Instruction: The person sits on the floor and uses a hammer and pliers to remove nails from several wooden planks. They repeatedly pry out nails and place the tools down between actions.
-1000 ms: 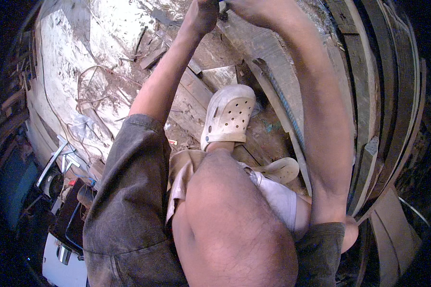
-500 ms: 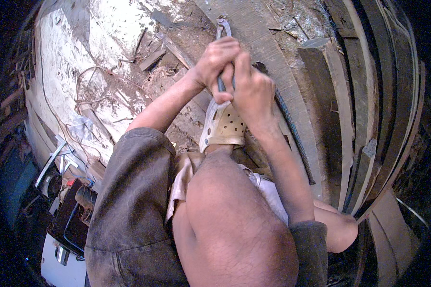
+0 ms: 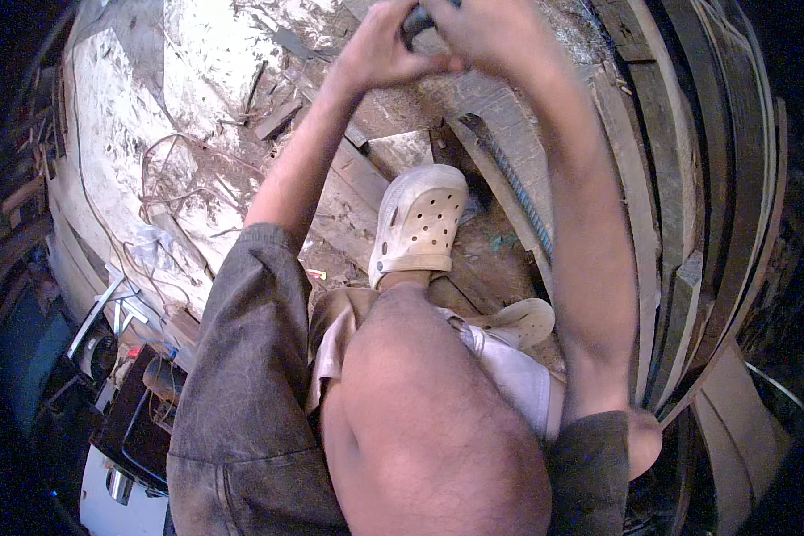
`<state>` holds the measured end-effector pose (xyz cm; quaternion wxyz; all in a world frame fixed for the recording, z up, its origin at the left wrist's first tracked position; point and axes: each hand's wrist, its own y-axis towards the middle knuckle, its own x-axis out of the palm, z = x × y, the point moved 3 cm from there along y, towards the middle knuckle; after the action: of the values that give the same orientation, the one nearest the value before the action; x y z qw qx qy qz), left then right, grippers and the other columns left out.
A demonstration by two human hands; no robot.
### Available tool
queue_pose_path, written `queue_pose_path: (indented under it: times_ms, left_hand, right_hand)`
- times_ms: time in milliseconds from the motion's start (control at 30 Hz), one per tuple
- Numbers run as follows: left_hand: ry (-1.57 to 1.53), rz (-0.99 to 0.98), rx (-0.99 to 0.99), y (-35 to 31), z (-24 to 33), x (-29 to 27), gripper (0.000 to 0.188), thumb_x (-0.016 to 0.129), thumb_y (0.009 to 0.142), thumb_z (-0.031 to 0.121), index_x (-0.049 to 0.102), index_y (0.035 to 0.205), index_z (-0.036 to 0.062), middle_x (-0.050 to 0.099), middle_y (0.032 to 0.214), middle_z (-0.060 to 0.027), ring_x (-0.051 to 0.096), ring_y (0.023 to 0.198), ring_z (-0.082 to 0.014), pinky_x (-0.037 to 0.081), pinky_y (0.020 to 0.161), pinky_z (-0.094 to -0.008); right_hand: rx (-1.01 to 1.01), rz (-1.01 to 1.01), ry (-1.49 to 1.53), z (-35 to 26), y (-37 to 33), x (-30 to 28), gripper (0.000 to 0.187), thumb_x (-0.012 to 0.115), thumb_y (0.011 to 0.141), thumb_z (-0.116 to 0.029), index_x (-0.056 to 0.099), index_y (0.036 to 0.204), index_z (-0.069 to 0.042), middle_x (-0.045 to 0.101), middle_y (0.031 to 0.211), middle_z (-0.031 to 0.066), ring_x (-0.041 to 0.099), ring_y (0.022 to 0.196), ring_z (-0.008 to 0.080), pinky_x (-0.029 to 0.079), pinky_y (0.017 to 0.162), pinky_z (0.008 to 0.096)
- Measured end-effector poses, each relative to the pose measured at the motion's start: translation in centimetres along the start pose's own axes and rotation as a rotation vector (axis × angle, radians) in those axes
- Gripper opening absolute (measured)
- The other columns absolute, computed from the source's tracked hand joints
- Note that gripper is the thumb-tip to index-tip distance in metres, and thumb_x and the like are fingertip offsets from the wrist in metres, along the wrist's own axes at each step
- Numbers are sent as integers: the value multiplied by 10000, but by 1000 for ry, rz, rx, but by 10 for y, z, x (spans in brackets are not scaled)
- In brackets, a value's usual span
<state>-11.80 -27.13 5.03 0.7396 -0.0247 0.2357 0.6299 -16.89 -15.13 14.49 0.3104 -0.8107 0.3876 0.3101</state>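
Note:
My left hand (image 3: 380, 49) and right hand (image 3: 496, 36) are together at the top edge, both closed around the dark handles of a pair of pincers (image 3: 416, 24). My left thumb stretches across toward the right hand. The pincers' jaws lie outside the view, and my right fingers are partly cut off and slightly blurred. Below the hands, a cream clog (image 3: 424, 214) with holes is on my foot, apart from the tool. A dark ribbed rod (image 3: 514, 188) lies right of the clog, beside a wooden strip and inside my right forearm.
Long wooden planks (image 3: 670, 179) line the right side. Left, a pale, dirt-smeared sheet (image 3: 214, 54) carries wood scraps and a thin cable (image 3: 147, 170). A white metal bracket (image 3: 103, 308) and dark equipment (image 3: 138, 411) stand at lower left. A second clog (image 3: 523, 323) shows beside my knee.
Both hands have moved up and away from me with the pincers, from just above the clog to the top edge. The jaws have left the view; the second clog is now visible.

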Motion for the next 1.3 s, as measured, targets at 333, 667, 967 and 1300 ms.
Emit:
queue_pose_path:
  times_ms: [333,667,967,1300]
  left_hand:
    - [-323,-73,21,7,-53,16,461,721,770,114,541,1189,41,614,1142,-136,586,1042,-210,481,876,-342]
    - [187,8,288,-45,-5,46,373,772,743,140,463,551,55,444,528,-57,519,555,-272,446,540,-377]
    - [529,-277,500,-77,-31,97,182,626,749,224,662,899,128,573,813,-7,566,835,-201,454,746,-333]
    - [143,42,93,-50,13,43,229,754,723,41,533,671,12,519,608,-98,539,648,-280,458,664,-389]
  right_hand:
    - [91,-340,-109,-16,6,-16,681,310,969,-557,686,946,11,653,982,271,619,966,413,470,890,440]
    - [55,-137,-413,-18,-101,72,698,607,888,-384,315,1390,2,665,795,209,684,640,330,559,530,421]
    - [51,80,-304,84,-153,156,808,596,896,-357,152,1479,-16,652,773,214,654,565,354,530,472,459]
    - [84,-44,-238,-18,-105,66,619,504,944,-298,297,1349,123,632,623,211,668,582,346,547,509,450]
